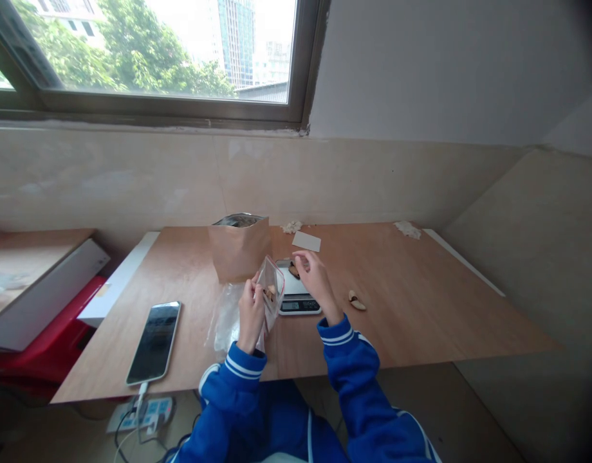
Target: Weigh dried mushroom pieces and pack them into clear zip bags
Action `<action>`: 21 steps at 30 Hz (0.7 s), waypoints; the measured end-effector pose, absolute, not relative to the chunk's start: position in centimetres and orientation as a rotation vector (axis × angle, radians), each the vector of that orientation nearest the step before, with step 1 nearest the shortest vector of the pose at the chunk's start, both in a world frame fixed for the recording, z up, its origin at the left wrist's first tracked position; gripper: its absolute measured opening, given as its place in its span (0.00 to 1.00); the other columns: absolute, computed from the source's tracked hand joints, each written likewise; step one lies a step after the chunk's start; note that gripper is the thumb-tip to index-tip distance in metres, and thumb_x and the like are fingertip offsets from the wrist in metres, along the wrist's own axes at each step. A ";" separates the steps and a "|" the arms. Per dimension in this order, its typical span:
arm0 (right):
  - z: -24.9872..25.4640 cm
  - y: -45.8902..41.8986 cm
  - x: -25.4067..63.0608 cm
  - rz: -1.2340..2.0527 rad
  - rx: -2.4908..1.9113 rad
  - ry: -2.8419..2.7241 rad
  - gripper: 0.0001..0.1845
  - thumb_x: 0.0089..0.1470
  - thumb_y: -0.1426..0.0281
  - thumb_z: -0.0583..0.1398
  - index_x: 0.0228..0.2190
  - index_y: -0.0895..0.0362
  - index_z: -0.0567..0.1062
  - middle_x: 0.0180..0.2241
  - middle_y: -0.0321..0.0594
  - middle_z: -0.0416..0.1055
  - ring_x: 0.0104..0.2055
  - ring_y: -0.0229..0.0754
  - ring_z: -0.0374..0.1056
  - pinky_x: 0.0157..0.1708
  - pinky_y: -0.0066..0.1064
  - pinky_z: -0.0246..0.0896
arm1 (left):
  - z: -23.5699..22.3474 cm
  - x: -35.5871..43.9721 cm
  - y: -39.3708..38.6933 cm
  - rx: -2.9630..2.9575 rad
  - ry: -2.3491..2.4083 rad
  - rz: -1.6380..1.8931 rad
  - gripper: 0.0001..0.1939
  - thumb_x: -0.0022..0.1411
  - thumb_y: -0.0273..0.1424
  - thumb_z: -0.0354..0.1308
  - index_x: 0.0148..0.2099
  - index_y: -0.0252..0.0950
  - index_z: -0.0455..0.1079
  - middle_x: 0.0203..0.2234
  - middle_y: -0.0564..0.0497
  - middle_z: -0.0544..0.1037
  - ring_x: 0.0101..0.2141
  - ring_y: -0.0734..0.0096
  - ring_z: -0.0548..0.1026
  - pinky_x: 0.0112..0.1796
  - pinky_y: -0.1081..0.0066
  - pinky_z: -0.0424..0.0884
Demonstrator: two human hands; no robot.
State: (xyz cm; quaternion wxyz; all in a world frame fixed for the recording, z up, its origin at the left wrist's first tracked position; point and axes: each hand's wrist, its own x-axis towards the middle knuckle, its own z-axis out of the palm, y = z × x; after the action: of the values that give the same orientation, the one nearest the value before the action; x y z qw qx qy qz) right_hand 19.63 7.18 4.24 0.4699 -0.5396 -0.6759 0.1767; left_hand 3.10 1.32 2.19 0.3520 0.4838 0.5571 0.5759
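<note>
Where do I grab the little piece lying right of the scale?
Probably pinch the little piece around its middle, across its short width, coming down from the right: it lies longways and slanted on the tabletop, with the right hand's wrist just to its left.

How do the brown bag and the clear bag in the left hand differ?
The brown bag is opaque; the clear bag is see-through. The brown bag stands on the table; the clear bag is in the left hand. The brown bag looks wider than the clear bag. Both mouths look open.
</note>
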 end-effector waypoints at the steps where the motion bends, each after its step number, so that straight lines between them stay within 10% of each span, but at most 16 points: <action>1: 3.0 7.8 20.1 0.371 -1.343 -1.724 0.13 0.59 0.68 0.53 0.42 0.56 0.74 0.45 0.47 0.72 0.49 0.47 0.67 0.51 0.41 0.61 | 2.2 3.1 1.3 1.251 1.435 1.487 0.09 0.64 0.36 0.49 0.35 0.37 0.65 0.33 0.49 0.76 0.34 0.67 0.73 0.36 0.68 0.66; 9: -3.1 9.3 22.2 0.258 -1.631 -1.941 0.17 0.52 0.71 0.59 0.46 0.57 0.74 0.42 0.49 0.71 0.48 0.51 0.64 0.48 0.41 0.58 | 2.3 3.0 1.0 1.241 1.442 1.463 0.12 0.64 0.38 0.48 0.30 0.38 0.59 0.26 0.54 0.69 0.28 0.71 0.68 0.30 0.71 0.63; 21: 7.1 6.0 18.1 0.989 -1.335 -1.553 0.16 0.57 0.57 0.55 0.32 0.57 0.71 0.22 0.33 0.68 0.22 0.36 0.63 0.23 0.26 0.56 | 1.2 3.5 1.3 1.230 1.400 1.444 0.12 0.65 0.40 0.48 0.38 0.37 0.66 0.36 0.48 0.76 0.36 0.67 0.73 0.39 0.68 0.67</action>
State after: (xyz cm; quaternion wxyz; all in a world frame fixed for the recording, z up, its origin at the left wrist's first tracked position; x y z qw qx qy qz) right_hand 18.09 5.98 7.13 0.4202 -0.5327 -0.6196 0.3946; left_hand 3.52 1.32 1.19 0.3820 0.4821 0.5488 0.5662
